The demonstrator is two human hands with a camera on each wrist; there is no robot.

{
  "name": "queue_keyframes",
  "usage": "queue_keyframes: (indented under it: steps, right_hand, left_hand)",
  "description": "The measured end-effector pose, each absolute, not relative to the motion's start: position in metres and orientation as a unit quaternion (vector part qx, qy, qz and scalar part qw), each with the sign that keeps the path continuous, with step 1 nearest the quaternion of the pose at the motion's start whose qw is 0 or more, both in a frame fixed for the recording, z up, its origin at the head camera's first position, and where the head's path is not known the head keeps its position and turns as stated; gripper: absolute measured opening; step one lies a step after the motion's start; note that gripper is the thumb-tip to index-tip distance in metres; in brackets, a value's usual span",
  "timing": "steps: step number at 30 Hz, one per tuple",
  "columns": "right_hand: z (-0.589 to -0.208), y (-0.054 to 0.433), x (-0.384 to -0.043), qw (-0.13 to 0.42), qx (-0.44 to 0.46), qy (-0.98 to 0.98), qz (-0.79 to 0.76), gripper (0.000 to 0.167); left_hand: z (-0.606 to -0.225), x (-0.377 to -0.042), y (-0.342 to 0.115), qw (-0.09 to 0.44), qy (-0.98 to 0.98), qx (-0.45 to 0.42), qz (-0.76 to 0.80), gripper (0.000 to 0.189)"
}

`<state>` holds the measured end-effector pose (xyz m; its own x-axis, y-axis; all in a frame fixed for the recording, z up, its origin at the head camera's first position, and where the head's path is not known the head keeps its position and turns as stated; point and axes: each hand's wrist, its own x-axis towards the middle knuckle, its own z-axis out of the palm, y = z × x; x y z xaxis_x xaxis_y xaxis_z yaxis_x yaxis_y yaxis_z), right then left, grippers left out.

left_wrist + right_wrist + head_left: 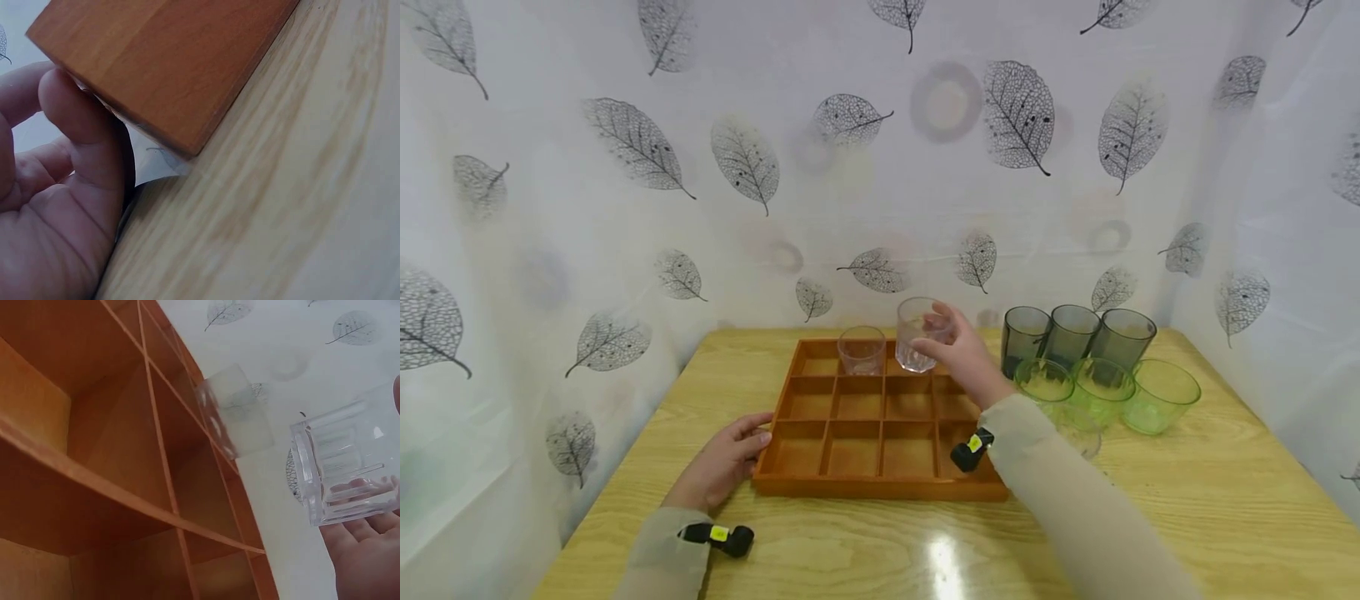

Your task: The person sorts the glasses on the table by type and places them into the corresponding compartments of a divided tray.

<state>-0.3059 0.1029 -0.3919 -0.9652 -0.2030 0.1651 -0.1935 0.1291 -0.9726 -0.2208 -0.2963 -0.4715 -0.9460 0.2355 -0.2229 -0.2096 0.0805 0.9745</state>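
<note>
My right hand (pixel 958 342) grips a clear glass (pixel 913 354) by its side, thumb in front and fingers behind. The glass is upright over the third compartment from the left in the back row of the wooden divided tray (pixel 880 489). In the right wrist view, the faceted base of the clear glass (pixel 306 475) shows beside the dividers. A second clear glass (pixel 861 354) stands in the back row's second compartment. My left hand (pixel 726 462) rests against the tray's left side; in the left wrist view its thumb touches the tray wall (pixel 156 69).
On the right stand three dark grey glasses (pixel 1072 329) at the back and three green glasses (pixel 1161 396) before them. Another clear glass (pixel 1086 437) is partly hidden by my right sleeve. A leaf-patterned curtain (pixel 880 192) hangs behind the wooden table (pixel 820 550).
</note>
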Motion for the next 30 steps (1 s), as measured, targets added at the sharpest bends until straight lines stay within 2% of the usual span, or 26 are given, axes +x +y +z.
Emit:
queue_keyframes:
  steps: [7, 13, 24, 30]
  right_hand:
    - [-0.408, 0.092, -0.325, -0.016, -0.12, 0.731, -0.671, 0.089]
    - [-0.419, 0.087, -0.333, -0.012, -0.109, 0.729, -0.676, 0.097]
    - [-0.428, 0.092, -0.335, 0.01, -0.096, 0.738, -0.668, 0.094]
    - [-0.432, 0.092, -0.34, 0.005, -0.095, 0.746, -0.659, 0.094]
  left_hand:
    - [-0.471, -0.222, -0.295, 0.162, 0.718, 0.002, 0.677, 0.059]
    - [-0.47, -0.221, -0.294, 0.164, 0.722, -0.002, 0.672, 0.058]
    - [-0.471, -0.22, -0.294, 0.165, 0.721, 0.004, 0.673, 0.059]
    - [-0.47, -0.22, -0.294, 0.169, 0.719, 0.003, 0.674, 0.06]
